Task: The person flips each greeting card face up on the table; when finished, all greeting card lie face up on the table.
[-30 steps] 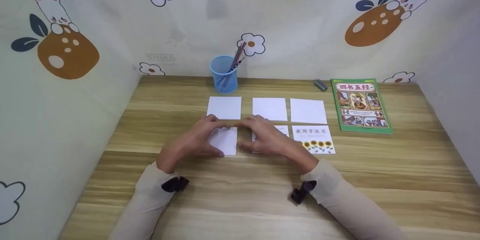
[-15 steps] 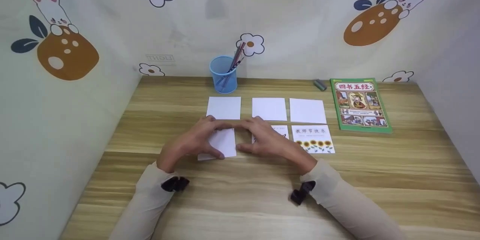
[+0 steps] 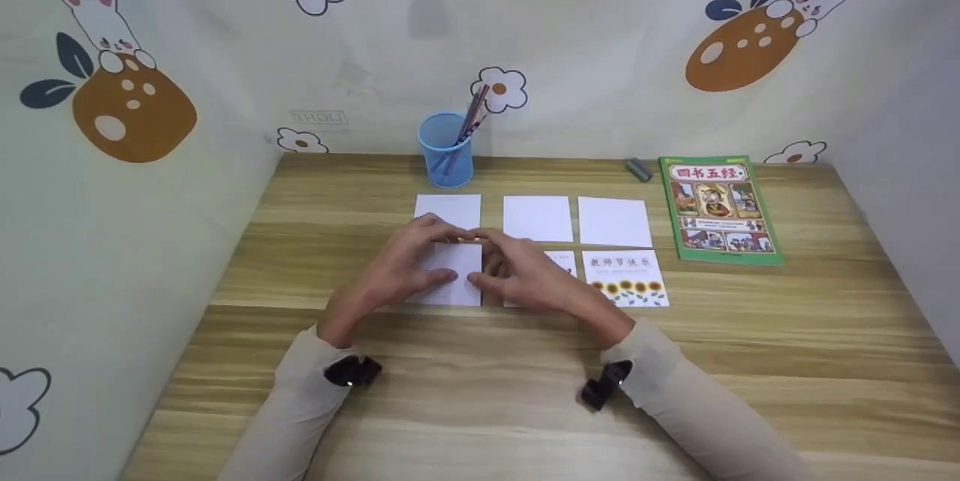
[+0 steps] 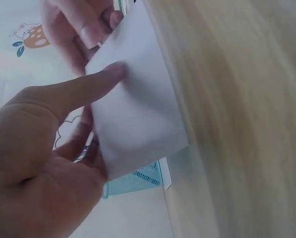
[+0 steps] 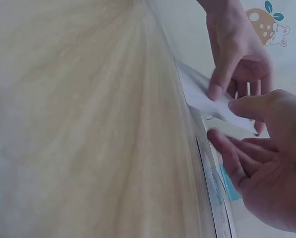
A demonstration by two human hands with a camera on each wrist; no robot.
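Left of the sunflower card (image 3: pixel 625 278), a blank white card (image 3: pixel 465 292) is pinched at a tilt over the table (image 3: pixel 480 398) by the left grip (image 3: pixel 401 263), apparently so its right edge is presented to the wide right grip (image 3: pixel 536 275).

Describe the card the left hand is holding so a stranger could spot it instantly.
On the wooden table, find the blue mesh cup. Nearer the person, past a flat white card, is another plain white card. Unlike its neighbours, it is gripped by the left hand, thumb on its face.
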